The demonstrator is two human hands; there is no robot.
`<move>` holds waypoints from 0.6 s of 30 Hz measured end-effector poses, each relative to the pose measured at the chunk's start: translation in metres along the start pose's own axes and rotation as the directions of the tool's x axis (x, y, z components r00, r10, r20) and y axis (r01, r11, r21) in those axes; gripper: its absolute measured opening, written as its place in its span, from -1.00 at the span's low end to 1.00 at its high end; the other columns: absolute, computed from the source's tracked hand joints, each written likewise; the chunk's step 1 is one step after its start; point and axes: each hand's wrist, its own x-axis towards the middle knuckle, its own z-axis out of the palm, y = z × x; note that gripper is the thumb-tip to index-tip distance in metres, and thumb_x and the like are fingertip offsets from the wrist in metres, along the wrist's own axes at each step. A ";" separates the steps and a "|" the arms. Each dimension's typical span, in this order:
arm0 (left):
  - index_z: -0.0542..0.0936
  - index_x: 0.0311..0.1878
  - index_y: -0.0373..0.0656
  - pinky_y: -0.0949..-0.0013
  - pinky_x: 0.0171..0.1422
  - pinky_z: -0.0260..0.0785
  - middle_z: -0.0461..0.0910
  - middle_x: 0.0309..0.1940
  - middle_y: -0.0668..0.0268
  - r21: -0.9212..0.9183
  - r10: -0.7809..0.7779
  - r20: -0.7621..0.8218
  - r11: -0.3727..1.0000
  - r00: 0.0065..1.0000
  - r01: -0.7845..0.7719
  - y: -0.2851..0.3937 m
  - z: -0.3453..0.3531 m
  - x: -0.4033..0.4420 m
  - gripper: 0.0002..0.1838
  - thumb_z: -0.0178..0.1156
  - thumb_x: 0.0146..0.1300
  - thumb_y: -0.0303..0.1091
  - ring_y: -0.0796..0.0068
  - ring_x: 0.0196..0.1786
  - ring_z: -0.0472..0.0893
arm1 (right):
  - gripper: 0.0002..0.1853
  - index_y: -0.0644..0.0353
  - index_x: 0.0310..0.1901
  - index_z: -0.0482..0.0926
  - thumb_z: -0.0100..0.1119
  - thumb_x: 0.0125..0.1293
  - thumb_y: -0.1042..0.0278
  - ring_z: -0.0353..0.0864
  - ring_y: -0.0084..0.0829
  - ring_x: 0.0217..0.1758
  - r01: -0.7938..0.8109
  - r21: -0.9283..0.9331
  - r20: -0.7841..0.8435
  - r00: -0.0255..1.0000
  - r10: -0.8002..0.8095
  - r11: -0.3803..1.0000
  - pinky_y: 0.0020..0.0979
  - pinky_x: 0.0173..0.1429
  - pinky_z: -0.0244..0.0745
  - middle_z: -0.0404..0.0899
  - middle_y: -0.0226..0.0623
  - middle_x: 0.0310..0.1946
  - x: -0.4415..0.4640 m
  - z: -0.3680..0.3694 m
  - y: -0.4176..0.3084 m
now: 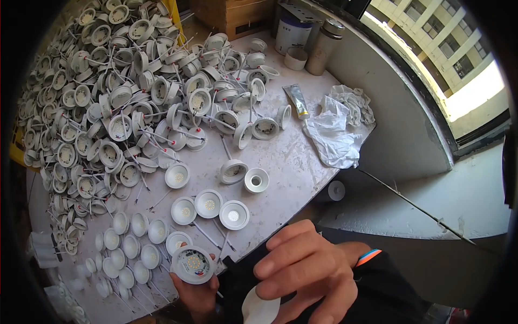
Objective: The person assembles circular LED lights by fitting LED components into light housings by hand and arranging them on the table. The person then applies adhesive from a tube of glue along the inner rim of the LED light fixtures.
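My left hand (197, 296) grips a round white LED downlight (193, 264) from below, its face turned up. Yellowish LED dots and some circuit parts show inside the rim. Close to the camera, my right hand (310, 270) pinches a smooth white disc (260, 309) between thumb and fingers; the frame's lower edge cuts part of it off. The disc is apart from the downlight. Just beyond my left hand, a white-faced downlight (177, 242) lies on the table, with another downlight (234, 215) farther right.
A large heap of white downlight housings (118, 97) with wires covers the table's left and back. Rows of white-faced downlights (131, 245) lie at front left. A tube (296, 100), a white cloth (334, 132) and a thermos (325, 47) stand or lie near the window wall.
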 end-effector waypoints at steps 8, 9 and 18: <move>0.24 0.25 -0.19 0.46 -0.49 0.23 0.48 0.01 -0.15 0.566 -0.030 0.170 0.821 0.985 -0.072 0.011 -0.005 0.000 -0.35 -0.37 0.40 0.18 0.40 -0.43 0.49 | -0.28 0.24 0.13 0.39 0.48 -0.14 0.47 0.45 -0.17 0.15 -0.551 -0.144 0.049 0.826 0.561 0.822 -0.23 0.21 0.33 0.47 -0.12 0.08 -0.049 0.013 0.034; 0.24 0.23 -0.22 0.45 -0.48 0.23 0.49 0.00 -0.12 0.597 -0.017 0.214 0.794 0.977 -0.117 0.012 -0.006 0.001 -0.37 -0.36 0.42 0.15 0.41 -0.43 0.49 | -0.30 0.23 0.14 0.39 0.47 -0.13 0.48 0.43 -0.21 0.18 -0.602 -0.182 0.056 0.783 0.620 0.777 -0.25 0.23 0.32 0.46 -0.16 0.09 -0.054 0.016 0.035; 0.27 0.17 -0.36 0.51 -0.33 0.26 0.51 -0.22 0.18 0.687 0.114 0.296 0.664 0.948 -0.295 0.010 -0.001 -0.005 -0.40 -0.24 0.43 0.07 0.55 -0.38 0.43 | -0.26 0.15 0.17 0.37 0.47 -0.13 0.44 0.37 -0.19 0.22 -0.632 -0.184 0.229 0.717 0.658 0.753 -0.24 0.26 0.24 0.44 -0.24 0.13 -0.058 0.050 0.038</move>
